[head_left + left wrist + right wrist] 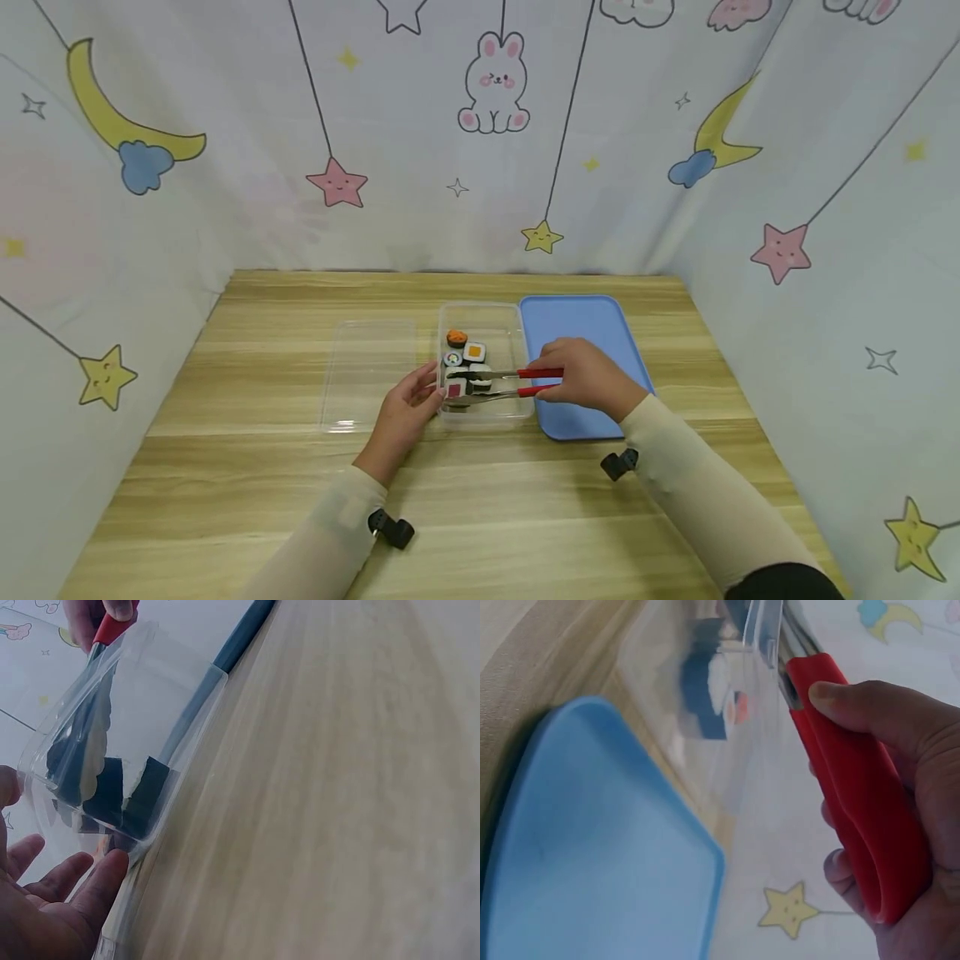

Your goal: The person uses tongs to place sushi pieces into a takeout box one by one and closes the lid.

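Observation:
A clear plastic box [498, 419] stands mid-table with several sushi pieces [474, 352] along its left side, one topped in orange. My right hand [588, 379] grips red-handled tongs [542, 373] from the right. The tong tips spread over the front sushi pieces inside the box; whether they touch one I cannot tell. In the right wrist view the thumb lies along the red handle [862, 795]. Against the box's left wall rests my left hand [405, 421]. Its fingers [101, 889] are spread and lightly bent at the outer wall in the left wrist view.
A blue tray [577, 321] lies right of the box, partly under my right hand. To the left, a clear plastic lid or shallow tray [367, 358] lies flat on the wooden table [480, 517]. A patterned curtain [420, 225] encloses the back and sides.

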A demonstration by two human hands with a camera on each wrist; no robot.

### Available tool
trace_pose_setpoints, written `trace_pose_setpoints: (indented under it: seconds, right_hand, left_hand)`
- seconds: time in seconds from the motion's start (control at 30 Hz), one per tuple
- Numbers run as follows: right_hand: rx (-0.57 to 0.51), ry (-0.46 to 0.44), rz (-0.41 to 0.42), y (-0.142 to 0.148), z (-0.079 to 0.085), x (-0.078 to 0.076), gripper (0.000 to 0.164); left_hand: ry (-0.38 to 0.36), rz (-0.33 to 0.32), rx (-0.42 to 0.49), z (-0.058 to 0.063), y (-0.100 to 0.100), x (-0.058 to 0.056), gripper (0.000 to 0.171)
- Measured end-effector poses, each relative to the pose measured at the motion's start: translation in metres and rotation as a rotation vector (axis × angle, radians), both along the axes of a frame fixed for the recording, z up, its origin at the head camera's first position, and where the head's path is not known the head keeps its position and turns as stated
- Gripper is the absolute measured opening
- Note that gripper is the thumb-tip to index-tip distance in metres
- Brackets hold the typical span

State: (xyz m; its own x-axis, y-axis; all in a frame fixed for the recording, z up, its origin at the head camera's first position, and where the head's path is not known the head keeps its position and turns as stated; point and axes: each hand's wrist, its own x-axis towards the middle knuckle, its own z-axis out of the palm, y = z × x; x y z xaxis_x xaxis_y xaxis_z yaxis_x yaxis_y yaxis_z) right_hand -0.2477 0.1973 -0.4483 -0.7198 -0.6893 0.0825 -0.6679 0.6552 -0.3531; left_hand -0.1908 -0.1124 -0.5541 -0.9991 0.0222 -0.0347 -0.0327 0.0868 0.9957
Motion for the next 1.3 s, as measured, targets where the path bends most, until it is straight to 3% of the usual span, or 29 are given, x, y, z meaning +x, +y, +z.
trace_pose_setpoints:
  seconds: [0.4,0.8,1.0,1.17,1.3]
  right_hand:
    - [0.049,-0.053,0.005,-0.006,0.004,-0.002,0.032]
    - [0.108,-0.035,0.016,-0.012,0.004,-0.004,0.034]
    - [0.074,-0.037,0.012,-0.006,0.006,-0.004,0.035]
    - [-0.062,-0.051,-0.081,0.016,0.003,0.000,0.042]
    - [-0.194,-0.052,-0.238,0.043,-0.003,0.005,0.048]
  left_hand:
    - [-0.005,-0.008,-0.016,-0.001,-0.001,-0.001,0.055]
    - [-0.002,-0.012,-0.022,0.002,-0.001,0.000,0.054]
    - [0.011,-0.003,-0.027,0.000,0.000,-0.001,0.055]
    - [0.019,-0.008,-0.020,-0.002,-0.001,-0.001,0.054]
    - [0.008,-0.009,-0.022,-0.002,-0.001,-0.001,0.054]
